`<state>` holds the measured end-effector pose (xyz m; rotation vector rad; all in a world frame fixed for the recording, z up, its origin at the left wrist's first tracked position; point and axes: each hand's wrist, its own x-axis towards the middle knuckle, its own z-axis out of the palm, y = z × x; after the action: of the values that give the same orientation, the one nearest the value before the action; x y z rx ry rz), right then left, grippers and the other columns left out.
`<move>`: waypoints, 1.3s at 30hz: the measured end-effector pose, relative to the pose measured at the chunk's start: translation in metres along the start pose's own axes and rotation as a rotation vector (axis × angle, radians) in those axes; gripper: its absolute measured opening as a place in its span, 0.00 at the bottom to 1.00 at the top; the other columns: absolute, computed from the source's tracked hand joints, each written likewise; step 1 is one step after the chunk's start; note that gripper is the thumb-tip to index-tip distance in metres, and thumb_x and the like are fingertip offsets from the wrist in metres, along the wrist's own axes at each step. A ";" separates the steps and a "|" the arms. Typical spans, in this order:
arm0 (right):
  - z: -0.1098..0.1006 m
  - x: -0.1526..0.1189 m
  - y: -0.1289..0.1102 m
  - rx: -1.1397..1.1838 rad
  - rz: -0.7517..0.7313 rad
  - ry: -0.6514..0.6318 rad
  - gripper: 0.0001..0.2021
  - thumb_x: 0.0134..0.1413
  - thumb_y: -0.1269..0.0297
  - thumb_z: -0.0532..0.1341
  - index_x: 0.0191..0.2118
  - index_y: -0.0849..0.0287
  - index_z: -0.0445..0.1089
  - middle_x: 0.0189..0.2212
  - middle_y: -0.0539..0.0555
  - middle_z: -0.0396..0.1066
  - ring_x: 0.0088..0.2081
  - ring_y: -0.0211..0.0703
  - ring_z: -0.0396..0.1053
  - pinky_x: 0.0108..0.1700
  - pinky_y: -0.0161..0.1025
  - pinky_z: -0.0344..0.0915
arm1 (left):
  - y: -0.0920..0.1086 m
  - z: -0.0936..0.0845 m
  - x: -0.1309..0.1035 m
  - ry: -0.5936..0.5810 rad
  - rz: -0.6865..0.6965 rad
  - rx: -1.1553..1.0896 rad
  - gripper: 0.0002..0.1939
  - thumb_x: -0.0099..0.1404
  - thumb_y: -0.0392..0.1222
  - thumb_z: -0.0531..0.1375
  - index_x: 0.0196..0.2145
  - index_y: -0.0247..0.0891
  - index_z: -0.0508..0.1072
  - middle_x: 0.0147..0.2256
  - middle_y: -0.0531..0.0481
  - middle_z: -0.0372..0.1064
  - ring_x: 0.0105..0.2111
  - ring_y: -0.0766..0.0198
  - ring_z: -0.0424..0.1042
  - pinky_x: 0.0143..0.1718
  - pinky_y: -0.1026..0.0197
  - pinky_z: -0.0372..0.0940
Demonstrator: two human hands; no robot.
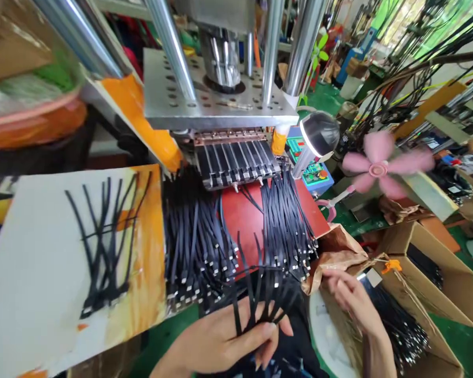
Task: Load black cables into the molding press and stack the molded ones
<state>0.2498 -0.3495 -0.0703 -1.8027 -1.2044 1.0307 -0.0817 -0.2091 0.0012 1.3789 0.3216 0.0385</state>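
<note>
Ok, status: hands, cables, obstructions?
Left hand gripping fanned black cables. Right hand apparently empty, beside open carton. Cable bundles crowd red surface ahead.

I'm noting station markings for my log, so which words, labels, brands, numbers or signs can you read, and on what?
No text can be read.
Control box: any markings around its buttons are too small to read.
Pale square by the black cables near the right hand: too blurred to tell whether anything is printed.
</note>
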 end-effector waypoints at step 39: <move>0.075 0.157 -0.095 -0.857 -0.398 -0.007 0.18 0.71 0.47 0.55 0.37 0.55 0.72 0.35 0.55 0.72 0.33 0.47 0.71 0.33 0.42 0.63 | -0.027 -0.115 -0.071 1.212 -0.503 0.807 0.14 0.73 0.45 0.60 0.30 0.38 0.76 0.26 0.51 0.73 0.27 0.60 0.71 0.35 0.60 0.61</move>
<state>0.1857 -0.1630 -0.0523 -2.0057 -2.1091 0.2829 -0.1820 -0.1192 -0.0289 1.8867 1.8432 0.3644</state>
